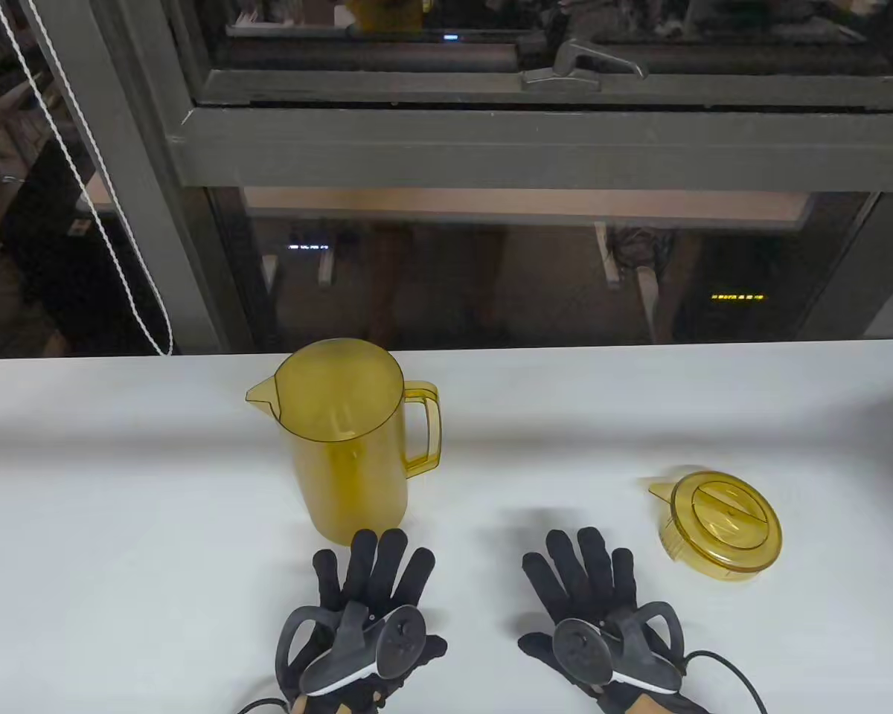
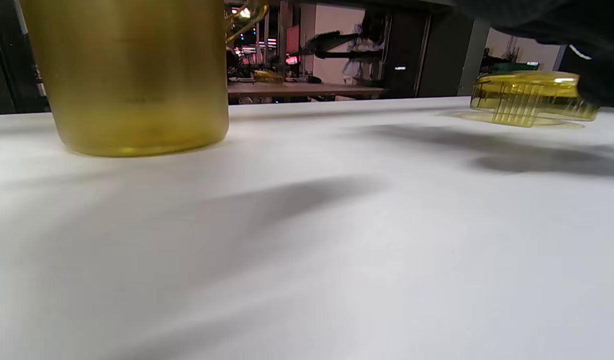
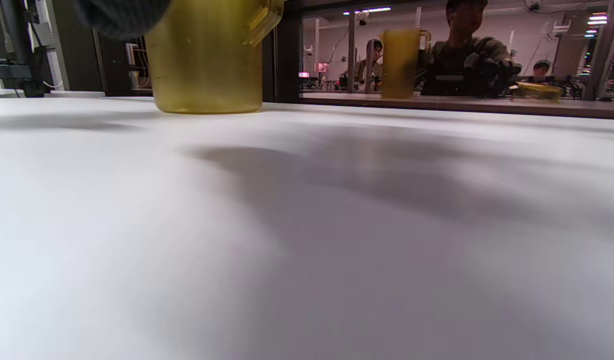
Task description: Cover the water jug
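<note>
While both hands lie flat on the white counter (image 1: 119, 461) with fingers straight and spread, neither one holds anything. The left hand (image 1: 365, 595) rests palm down with its fingertips just short of the base of the yellow see-through jug (image 1: 346, 439), which stands upright directly beyond it, uncovered, its spout pointing away to that hand's left and its handle toward the right hand's side. The right hand (image 1: 591, 595) lies beside the left one, a gap of bare counter between them, and the jug's lid (image 1: 722, 524) sits on the counter just past and to the outer side of its fingers, near but not touching them, top face up with its small spout tab pointing toward the jug. In the left wrist view the jug's base (image 2: 132, 100) fills the upper left and the lid (image 2: 531, 95) shows at the far right, partly behind a dark glove. Beyond the counter is a dark window frame (image 1: 491, 141) with a white cord (image 1: 97, 216) hanging at its left.
</note>
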